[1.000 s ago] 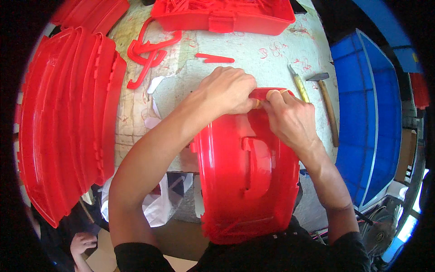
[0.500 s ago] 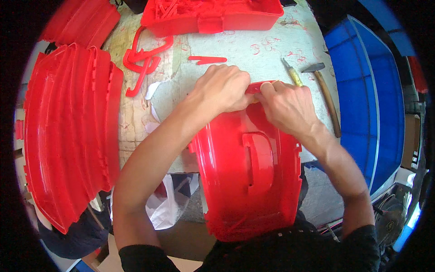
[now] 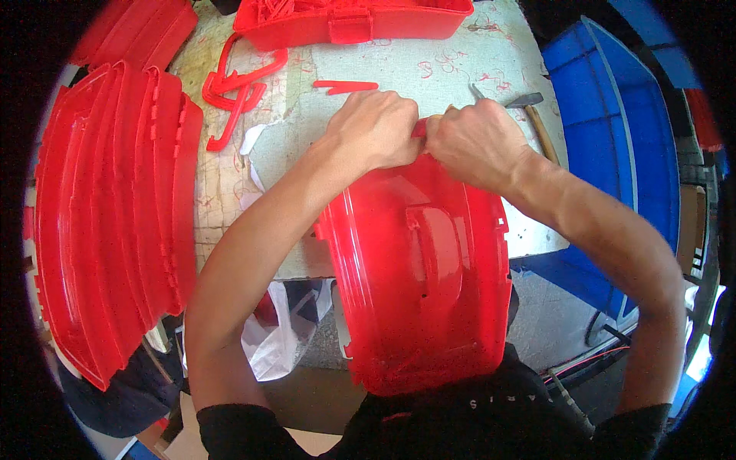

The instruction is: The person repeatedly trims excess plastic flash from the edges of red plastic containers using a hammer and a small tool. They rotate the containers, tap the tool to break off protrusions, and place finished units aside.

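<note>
Red moulded shell [image 3: 422, 276], likely light, stiff and slick, is best gripped at its far rim, where left hand [image 3: 373, 126] and right hand [image 3: 477, 142] clench.

One head-worn fisheye view looks steeply down from close above the table [image 3: 475, 69], facing away from the person; forearms enter from the lower edge, straight edges bend toward the rim

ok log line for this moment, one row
left hand: grips far edge of red plastic shell | right hand: grips same edge | hammer: beside right hand
</note>
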Motion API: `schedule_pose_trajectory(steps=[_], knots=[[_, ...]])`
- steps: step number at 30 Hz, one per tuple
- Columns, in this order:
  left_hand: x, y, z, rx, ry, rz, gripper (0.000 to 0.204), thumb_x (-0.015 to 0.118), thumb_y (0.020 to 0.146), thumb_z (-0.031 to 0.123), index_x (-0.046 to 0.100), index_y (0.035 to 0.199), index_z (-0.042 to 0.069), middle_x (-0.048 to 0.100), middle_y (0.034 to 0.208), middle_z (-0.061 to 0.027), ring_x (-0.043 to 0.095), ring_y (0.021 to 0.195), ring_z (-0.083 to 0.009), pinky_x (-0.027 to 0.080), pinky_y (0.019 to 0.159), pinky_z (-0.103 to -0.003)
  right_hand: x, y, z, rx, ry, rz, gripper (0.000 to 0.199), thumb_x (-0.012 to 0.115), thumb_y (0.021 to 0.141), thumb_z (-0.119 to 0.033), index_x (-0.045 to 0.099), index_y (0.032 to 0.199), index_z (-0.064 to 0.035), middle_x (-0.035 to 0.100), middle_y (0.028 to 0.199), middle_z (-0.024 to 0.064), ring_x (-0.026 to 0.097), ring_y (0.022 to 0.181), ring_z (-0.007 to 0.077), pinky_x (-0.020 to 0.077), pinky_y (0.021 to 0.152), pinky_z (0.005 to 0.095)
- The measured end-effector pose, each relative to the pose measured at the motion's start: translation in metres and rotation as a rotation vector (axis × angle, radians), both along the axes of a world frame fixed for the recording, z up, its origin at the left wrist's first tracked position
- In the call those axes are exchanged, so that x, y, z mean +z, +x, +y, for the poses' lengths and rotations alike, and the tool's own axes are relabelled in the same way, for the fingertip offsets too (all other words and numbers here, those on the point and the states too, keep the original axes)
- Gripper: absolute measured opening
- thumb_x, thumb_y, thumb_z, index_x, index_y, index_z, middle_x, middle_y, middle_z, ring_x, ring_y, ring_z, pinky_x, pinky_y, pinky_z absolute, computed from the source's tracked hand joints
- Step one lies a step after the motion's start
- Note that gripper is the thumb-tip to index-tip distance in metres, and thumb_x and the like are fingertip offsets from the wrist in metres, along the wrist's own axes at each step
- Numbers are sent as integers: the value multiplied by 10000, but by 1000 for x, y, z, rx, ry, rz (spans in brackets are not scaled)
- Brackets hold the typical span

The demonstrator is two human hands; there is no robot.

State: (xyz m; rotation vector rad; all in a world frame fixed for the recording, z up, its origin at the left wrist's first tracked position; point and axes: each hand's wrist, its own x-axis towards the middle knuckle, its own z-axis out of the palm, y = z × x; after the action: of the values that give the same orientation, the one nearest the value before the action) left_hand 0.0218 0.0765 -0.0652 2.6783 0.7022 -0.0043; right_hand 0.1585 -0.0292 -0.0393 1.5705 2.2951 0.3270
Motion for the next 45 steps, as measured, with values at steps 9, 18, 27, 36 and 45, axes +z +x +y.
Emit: schedule_pose_trajectory(steps=[9, 18, 27, 36, 45], knots=[[12, -2, -2, -35, 16, 48, 388, 730, 767, 339, 718, 794, -48, 663, 785, -293, 678, 787, -443, 551, 724, -506, -24, 2, -19, -183, 151, 217, 123, 611, 883, -153, 640, 827, -47, 709, 760, 146, 716, 645, 260, 563, 550, 373], [5, -1, 0, 9, 20, 59, 282, 706, 717, 242, 723, 784, -31, 668, 801, -285, 684, 805, -438, 550, 726, -505, 8, -15, -2, -149, -8, 73, 123, 655, 855, -137, 725, 764, -90, 741, 773, 100, 736, 717, 201, 560, 597, 337], [-10, 0, 2, 18, 37, 12, 236, 693, 730, 237, 731, 800, 15, 681, 834, -255, 671, 823, -433, 540, 729, -503, 5, -20, 11, 9, -51, -63, 117, 666, 848, -162, 761, 779, -170, 754, 842, 27, 739, 772, 200, 573, 618, 340], [2, 0, 3, -18, 67, 69, 283, 697, 738, 245, 706, 752, -38, 657, 768, -288, 669, 775, -445, 536, 712, -504, -20, -20, -10, -317, 123, 194, 127, 614, 846, -149, 731, 849, -99, 734, 753, 86, 735, 695, 227, 571, 596, 370], [-6, -4, 9, 62, 19, -10, 224, 641, 707, 187, 723, 768, -12, 690, 835, -249, 680, 821, -415, 547, 744, -493, 11, -21, 27, 76, -154, -174, 146, 654, 856, -138, 779, 795, -183, 758, 845, -5, 737, 825, 193, 577, 662, 354]])
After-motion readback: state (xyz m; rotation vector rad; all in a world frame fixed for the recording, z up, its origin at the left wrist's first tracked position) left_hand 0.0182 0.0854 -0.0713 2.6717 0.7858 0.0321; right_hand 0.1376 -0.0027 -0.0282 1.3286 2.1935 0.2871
